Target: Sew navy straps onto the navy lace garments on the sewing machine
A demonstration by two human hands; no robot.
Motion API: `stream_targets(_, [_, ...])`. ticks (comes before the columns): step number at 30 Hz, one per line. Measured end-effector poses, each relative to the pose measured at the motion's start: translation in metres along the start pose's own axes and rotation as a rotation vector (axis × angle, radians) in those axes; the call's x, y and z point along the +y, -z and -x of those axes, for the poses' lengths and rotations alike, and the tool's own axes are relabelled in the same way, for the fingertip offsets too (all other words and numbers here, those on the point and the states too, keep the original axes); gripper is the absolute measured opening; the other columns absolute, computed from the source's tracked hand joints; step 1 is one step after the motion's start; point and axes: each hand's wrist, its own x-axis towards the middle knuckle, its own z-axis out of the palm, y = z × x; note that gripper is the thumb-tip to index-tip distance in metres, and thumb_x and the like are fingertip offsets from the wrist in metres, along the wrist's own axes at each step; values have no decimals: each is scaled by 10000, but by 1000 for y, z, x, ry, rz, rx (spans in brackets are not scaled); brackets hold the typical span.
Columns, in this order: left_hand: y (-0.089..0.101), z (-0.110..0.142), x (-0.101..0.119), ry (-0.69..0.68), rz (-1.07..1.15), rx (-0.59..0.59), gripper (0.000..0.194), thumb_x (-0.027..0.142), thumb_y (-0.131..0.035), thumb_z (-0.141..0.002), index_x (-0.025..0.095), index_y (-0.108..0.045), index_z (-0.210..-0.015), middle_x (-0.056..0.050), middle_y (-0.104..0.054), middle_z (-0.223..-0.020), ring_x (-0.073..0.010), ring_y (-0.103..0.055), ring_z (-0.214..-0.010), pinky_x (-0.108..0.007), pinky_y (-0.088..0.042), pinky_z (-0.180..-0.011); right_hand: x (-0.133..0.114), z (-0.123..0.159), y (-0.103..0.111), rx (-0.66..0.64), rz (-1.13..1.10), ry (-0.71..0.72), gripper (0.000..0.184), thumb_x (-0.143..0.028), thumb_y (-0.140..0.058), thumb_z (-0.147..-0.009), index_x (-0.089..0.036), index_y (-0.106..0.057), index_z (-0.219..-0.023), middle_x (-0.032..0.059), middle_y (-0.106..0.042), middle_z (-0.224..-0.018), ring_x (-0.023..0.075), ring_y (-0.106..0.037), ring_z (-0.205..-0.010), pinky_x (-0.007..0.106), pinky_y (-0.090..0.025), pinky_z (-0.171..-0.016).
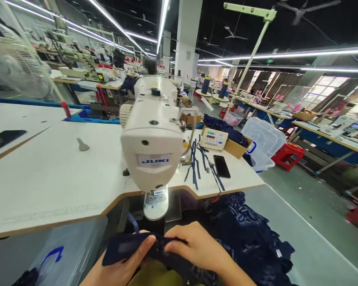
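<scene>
A dark navy garment piece is stretched between both hands, just below the sewing machine's free arm. My left hand pinches it with the thumb on top, near a flat navy flap. My right hand grips the same cloth, thumb and fingers closed on its upper edge. A thin blue strip sticks up behind my left hand. The white JUKI sewing machine stands straight ahead, its lit arm apart from the cloth.
Navy garments are heaped at the right. Navy strips, a black phone and a control box are on the white table. A clear plastic bin is below left; a red stool stands farther right.
</scene>
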Motion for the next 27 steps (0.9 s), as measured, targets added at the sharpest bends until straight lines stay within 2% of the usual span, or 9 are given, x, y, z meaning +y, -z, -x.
stream_targets(4, [18,-6,12,63,229,-115,466,507,-360,-916,229,-652,-683,-6,-684,-640,-150,-645,-610,-211,-547,-591,-7,-12,-2,58,-72,-53,205,-345,-522,-929,-215,-679,-906,-14,-668,-840,135,-613,-782,207,-444,-712])
stream_targets(9, [10,-15,15,64,566,-121,244,467,-579,-829,240,-589,-917,-6,-682,-851,-156,-660,-788,-238,-560,-735,-13,-19,-15,70,-139,-126,250,-294,-413,-975,-225,-637,-1060,-12,-659,-910,143,-594,-819,223,-439,-730])
stream_targets(12, [3,-16,14,112,658,-83,436,432,-633,-803,288,-464,-1178,-22,-683,-993,-170,-681,-811,-271,-578,-731,-15,-18,-15,43,-87,-131,241,-293,-436,-967,-251,-617,-1119,-7,-665,-957,156,-603,-849,238,-440,-754])
stream_targets(14, [1,-16,15,136,600,-68,452,423,-607,-826,295,-446,-1228,-20,-690,-966,-172,-688,-787,-261,-582,-689,-13,-17,-13,45,-84,-139,213,-295,-511,-934,-266,-622,-1113,-11,-667,-968,163,-603,-865,247,-437,-776])
stream_targets(18, [1,-17,16,105,433,-56,288,445,-539,-863,280,-582,-1095,1,-714,-946,-161,-699,-776,-217,-577,-649,0,-20,-10,129,-233,-185,215,-334,-650,-838,-238,-651,-1031,-24,-632,-838,140,-557,-753,227,-420,-687])
stream_targets(21, [-1,-20,12,71,215,90,295,438,-537,-870,279,-575,-1116,19,-715,-916,-121,-676,-628,-193,-562,-577,11,-29,-8,227,-257,-242,177,-362,-629,-835,-189,-616,-796,-48,-505,-654,103,-445,-608,210,-353,-574])
stream_targets(23, [-2,-22,7,-85,-29,285,289,384,-542,-882,264,-568,-1143,-11,-697,-1001,-140,-686,-751,-225,-568,-691,16,-39,-6,283,-202,-252,235,-355,-608,-840,-189,-529,-694,-59,-441,-617,98,-407,-590,214,-328,-565])
stream_targets(25, [-1,-25,3,-320,-315,445,305,281,-562,-879,238,-564,-1182,-59,-653,-1148,-186,-645,-1008,-292,-512,-901,20,-52,-3,289,-177,-248,224,-346,-594,-843,-199,-489,-710,-65,-439,-624,98,-405,-585,220,-325,-569])
stream_targets(27, [0,-30,-1,-550,-547,442,363,190,-557,-875,210,-543,-1237,-74,-624,-1233,-199,-569,-1160,-333,-400,-1042,22,-64,1,263,-197,-246,181,-336,-591,-840,-206,-484,-772,-68,-465,-638,101,-424,-585,225,-334,-573])
